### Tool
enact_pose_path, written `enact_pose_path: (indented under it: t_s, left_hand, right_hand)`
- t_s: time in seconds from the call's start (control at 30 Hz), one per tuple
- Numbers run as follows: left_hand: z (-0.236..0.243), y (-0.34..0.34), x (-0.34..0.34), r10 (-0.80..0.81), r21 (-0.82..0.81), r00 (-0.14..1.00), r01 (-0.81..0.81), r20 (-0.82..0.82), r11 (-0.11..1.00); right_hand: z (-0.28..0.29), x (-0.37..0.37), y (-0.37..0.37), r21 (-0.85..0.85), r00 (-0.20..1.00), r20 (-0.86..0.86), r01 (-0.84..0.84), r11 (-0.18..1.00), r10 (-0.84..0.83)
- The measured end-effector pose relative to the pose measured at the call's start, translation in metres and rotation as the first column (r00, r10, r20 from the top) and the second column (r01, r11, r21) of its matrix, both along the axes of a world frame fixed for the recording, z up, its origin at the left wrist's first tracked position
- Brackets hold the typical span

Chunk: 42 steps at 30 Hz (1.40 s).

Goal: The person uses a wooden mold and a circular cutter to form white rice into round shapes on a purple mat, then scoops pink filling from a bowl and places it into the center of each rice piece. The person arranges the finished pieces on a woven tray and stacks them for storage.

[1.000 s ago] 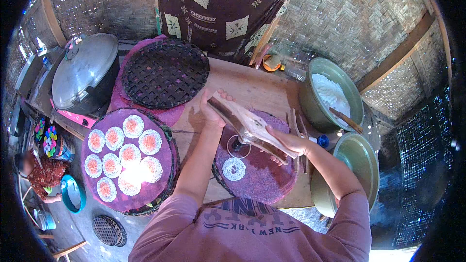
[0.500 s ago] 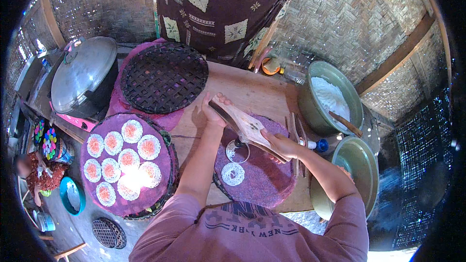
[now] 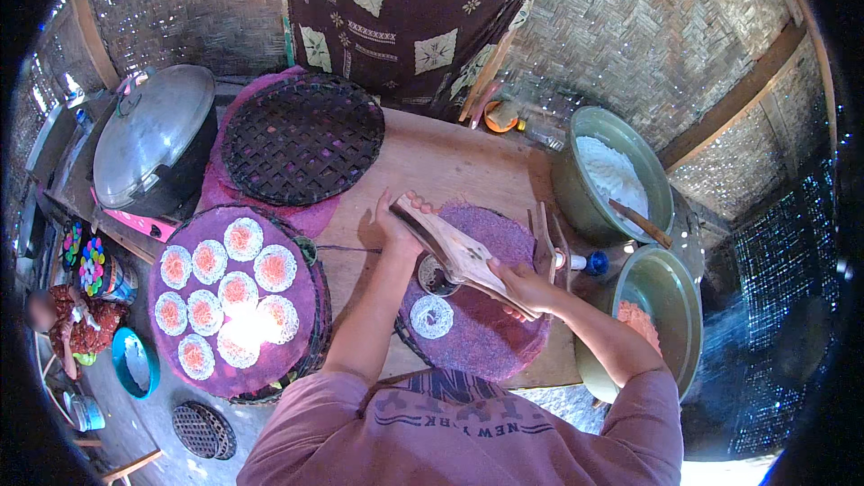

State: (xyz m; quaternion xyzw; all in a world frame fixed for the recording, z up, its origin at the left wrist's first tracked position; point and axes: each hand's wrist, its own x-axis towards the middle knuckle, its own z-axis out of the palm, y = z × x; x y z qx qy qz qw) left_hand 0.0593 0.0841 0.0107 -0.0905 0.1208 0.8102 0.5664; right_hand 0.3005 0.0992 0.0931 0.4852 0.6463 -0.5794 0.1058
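Both hands grip a pale wooden lever press [image 3: 463,256], held slantwise above a round tray covered in purple cloth [image 3: 499,342]. My left hand [image 3: 396,223] wraps the upper left end of the press. My right hand [image 3: 524,286] closes around its lower right end. Under the press, a dark cylinder end sits over a ring of white strands [image 3: 436,274], partly hidden. Just nearer to me on the cloth lies a finished-looking round of white strands [image 3: 432,318]. A second cloth-covered tray [image 3: 166,342] to the left carries several white rounds with orange-pink centres [image 3: 238,292].
At the right stand a green basin of white dough or flour [image 3: 612,171] and another basin [image 3: 688,333] with an orange-pink mass. A dark woven tray [image 3: 301,139] and a large lidded pot [image 3: 153,139] are at the back left. Another person [image 3: 81,319] sits far left.
The two arms of the press have come closer together. My hands and the press have shifted slightly right and down, and the dark cylinder now sits lower over the strands.
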Motion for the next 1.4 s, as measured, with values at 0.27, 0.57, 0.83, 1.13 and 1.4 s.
enact_pose_path:
  t_s: [0.27,0.57,0.83,1.13,1.4]
  left_hand:
    - [0.003,0.011,-0.042,-0.013,0.139,0.994,0.028,-0.107,0.990]
    - [-0.014,0.011,-0.047,0.022,0.264,0.998,-0.036,0.056,0.964]
    - [0.002,0.015,-0.085,0.037,0.538,0.997,-0.067,0.066,0.840]
    - [0.040,0.025,-0.079,-0.117,0.772,0.987,0.158,-0.108,0.615]
    - [0.046,0.040,-0.066,-0.157,0.786,0.977,0.208,-0.142,0.582]
  right_hand:
    - [-0.020,-0.020,0.007,-0.137,0.989,-0.140,0.032,0.990,-0.051]
    - [-0.088,-0.044,0.004,-0.871,0.615,-0.476,-0.231,0.434,-0.628]
    - [-0.106,-0.056,0.014,0.944,0.820,0.089,-0.250,0.214,0.566]
    - [-0.109,-0.055,0.027,0.822,0.896,-0.239,-0.019,0.570,0.374]
    - [-0.102,-0.056,0.071,0.702,0.917,-0.342,0.104,0.705,0.204]
